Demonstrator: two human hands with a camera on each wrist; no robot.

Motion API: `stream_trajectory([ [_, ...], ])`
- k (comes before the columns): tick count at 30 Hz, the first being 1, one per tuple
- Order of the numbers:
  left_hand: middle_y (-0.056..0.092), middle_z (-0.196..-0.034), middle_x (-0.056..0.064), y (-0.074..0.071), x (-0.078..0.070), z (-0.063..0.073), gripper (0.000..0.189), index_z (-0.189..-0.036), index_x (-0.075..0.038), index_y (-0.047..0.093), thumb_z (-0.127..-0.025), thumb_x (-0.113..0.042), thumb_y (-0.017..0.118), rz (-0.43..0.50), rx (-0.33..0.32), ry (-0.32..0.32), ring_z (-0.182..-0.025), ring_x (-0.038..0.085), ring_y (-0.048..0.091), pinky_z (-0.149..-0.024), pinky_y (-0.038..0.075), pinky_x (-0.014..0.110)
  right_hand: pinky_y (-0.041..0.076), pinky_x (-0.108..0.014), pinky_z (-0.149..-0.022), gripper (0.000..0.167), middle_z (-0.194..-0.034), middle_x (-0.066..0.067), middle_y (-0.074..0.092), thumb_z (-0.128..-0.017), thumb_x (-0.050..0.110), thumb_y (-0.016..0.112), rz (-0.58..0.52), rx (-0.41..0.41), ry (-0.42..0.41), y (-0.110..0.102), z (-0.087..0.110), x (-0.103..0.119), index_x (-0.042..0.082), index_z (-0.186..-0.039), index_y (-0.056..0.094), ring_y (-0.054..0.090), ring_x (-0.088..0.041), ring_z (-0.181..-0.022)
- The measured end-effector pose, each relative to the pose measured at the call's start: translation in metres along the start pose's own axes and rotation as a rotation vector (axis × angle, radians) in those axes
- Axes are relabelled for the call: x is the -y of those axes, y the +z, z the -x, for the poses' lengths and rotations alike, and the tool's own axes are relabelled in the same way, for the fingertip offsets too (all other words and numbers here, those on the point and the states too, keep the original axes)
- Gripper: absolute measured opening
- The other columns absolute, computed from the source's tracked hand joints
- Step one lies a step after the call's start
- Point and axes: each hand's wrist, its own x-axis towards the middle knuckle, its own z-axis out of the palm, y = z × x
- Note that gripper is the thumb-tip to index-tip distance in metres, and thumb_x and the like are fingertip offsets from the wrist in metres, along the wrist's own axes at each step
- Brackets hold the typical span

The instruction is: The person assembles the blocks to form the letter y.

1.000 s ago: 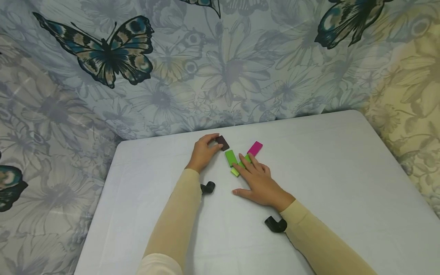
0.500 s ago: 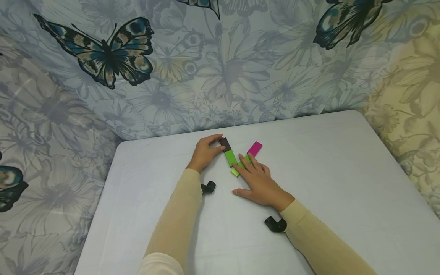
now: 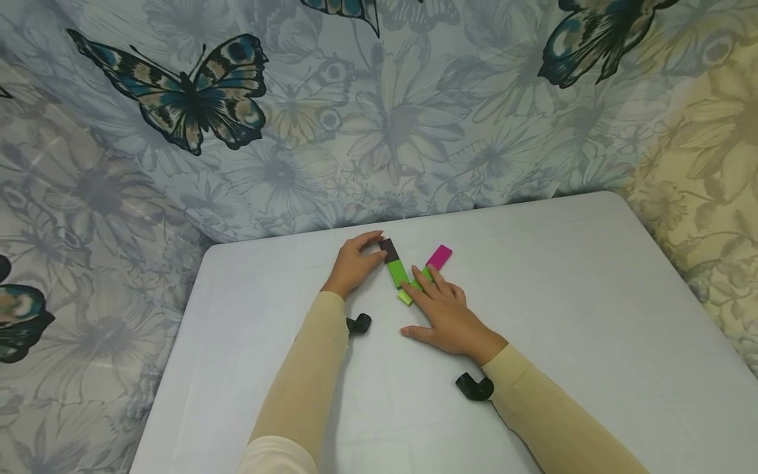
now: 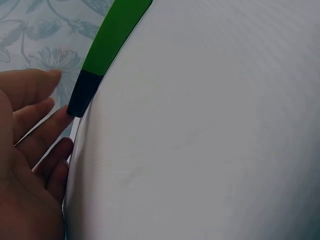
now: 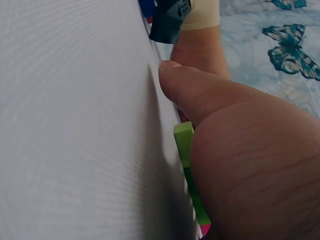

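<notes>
In the head view my left hand (image 3: pixel 354 264) holds a dark brown rectangular block (image 3: pixel 389 250) with its thumb and fingertips, at the block's left side and far end. That block lies end to end with a green block (image 3: pixel 398 274). The left wrist view shows a fingertip at the end of the dark block (image 4: pixel 85 93). My right hand (image 3: pixel 450 322) lies spread, fingertips on a second green block (image 3: pixel 423 276) and partly covering it. A lime block (image 3: pixel 405 297) shows at the near end and a magenta block (image 3: pixel 439 257) at the far end of that slanting row.
A white-covered table (image 3: pixel 568 283) carries the blocks close to its far edge. Behind it hangs a curtain-like cloth (image 3: pixel 403 131) with flowers and butterflies. Black wrist devices (image 3: pixel 476 387) sit at both sleeves.
My left hand has brought the dark brown block nearer and to the right, so it now meets the green block's end. My right hand has stayed in place.
</notes>
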Motion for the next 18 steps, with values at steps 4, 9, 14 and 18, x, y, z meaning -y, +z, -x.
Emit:
stream_trajectory([
  [4,0.064,-0.149,-0.002,-0.005,-0.005,0.006,0.049,-0.152,-0.018,0.066,-0.105,-0.028,0.077,0.042,-0.037,-0.026,-0.145,0.020,0.051,-0.123,0.034,0.044,0.020,-0.070,-0.118,0.093,-0.181,-0.012,0.013,-0.098,0.061,0.075,-0.006,-0.002,0.002,0.000,0.000,0.001,0.015,-0.170,0.040,-0.002,-0.040,-0.165],
  [9,0.064,-0.150,-0.003,-0.018,-0.008,0.017,0.046,-0.150,-0.014,0.068,-0.105,-0.024,0.076,0.110,-0.119,0.007,-0.141,0.026,0.054,-0.116,0.041,0.042,0.019,-0.069,-0.118,0.094,-0.182,-0.010,0.009,-0.098,0.062,0.075,-0.027,-0.004,0.032,0.000,0.000,0.002,0.016,-0.172,0.037,-0.004,-0.037,-0.165],
  [14,0.069,-0.142,-0.004,-0.035,-0.007,0.031,0.042,-0.146,-0.014,0.071,-0.104,-0.017,0.077,0.148,-0.185,0.052,-0.134,0.033,0.059,-0.106,0.048,0.044,0.021,-0.072,-0.116,0.093,-0.181,-0.012,0.011,-0.098,0.061,0.076,-0.037,-0.030,0.059,-0.001,0.001,-0.001,0.017,-0.171,0.038,-0.002,-0.040,-0.164],
  [18,0.071,-0.137,-0.005,-0.049,-0.005,0.050,0.041,-0.144,-0.018,0.072,-0.104,-0.018,0.078,0.170,-0.229,0.049,-0.128,0.033,0.062,-0.102,0.050,0.046,0.023,-0.072,-0.114,0.092,-0.180,-0.015,0.013,-0.097,0.060,0.076,-0.027,-0.047,0.062,-0.001,0.001,-0.003,0.018,-0.170,0.040,0.002,-0.041,-0.164],
])
